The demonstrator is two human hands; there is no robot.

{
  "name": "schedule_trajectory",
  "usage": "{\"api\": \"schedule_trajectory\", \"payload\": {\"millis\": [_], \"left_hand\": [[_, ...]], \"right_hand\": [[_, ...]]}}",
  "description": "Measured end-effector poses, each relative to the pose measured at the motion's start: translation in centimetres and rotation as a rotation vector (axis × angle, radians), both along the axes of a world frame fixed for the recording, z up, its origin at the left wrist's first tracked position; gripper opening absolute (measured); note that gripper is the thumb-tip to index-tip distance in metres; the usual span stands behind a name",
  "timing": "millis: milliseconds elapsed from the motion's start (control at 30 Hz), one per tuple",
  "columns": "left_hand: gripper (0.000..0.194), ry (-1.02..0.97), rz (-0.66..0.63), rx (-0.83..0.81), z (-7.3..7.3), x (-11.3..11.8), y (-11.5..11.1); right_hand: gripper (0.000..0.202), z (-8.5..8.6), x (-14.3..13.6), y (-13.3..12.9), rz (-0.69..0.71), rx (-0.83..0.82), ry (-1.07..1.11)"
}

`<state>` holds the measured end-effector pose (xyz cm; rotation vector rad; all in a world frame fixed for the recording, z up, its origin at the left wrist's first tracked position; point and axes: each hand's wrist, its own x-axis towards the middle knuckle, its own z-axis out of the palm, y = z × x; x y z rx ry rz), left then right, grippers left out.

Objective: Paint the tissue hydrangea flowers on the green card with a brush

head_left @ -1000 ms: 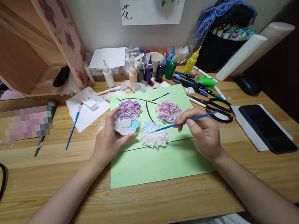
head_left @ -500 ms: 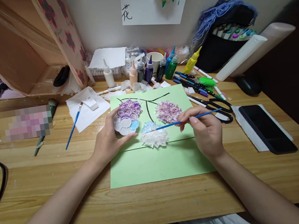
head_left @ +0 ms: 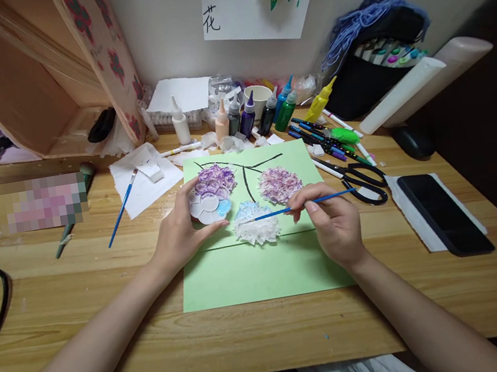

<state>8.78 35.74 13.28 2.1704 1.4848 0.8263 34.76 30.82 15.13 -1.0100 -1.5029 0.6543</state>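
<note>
My right hand [head_left: 332,223] pinches a thin blue paintbrush [head_left: 276,212] partway along its handle. The brush tip lies over a ruffled white paper flower [head_left: 258,230] whose upper part is tinted light blue. A small flower-shaped paint palette [head_left: 204,207] with purple and blue paint in its wells is gripped at its edge by my left hand [head_left: 175,232], thumb and fingers spread around it. Behind the palette shows a purple ruffled flower [head_left: 223,177], partly covered. Another purple-and-white flower [head_left: 280,184] sits at the right on the green paper [head_left: 262,272], among black drawn stems.
Paint bottles [head_left: 247,117] and a paper cup [head_left: 258,99] line the back. Right of the paper lie black scissors [head_left: 360,177], several markers [head_left: 321,140] and a phone [head_left: 439,212]. A second blue brush [head_left: 122,209] rests on a white tissue [head_left: 166,183] at left.
My right hand has shifted a little to the left with the paintbrush, its tip moving slightly left over the white-and-blue flower. The left hand and palette stay in place.
</note>
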Motion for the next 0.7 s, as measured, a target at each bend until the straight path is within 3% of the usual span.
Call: {"api": "schedule_trajectory", "payload": {"millis": [433,700], "left_hand": [[0.087,-0.003,-0.004,-0.006,0.04,0.0,-0.03],[0.086,0.02,0.004,-0.012,0.15,0.05,-0.06]], "right_hand": [[0.018,0.06,-0.04,-0.03,-0.036,0.018,0.025],[0.018,-0.1,-0.11,-0.3,0.039,0.038,-0.102]]}}
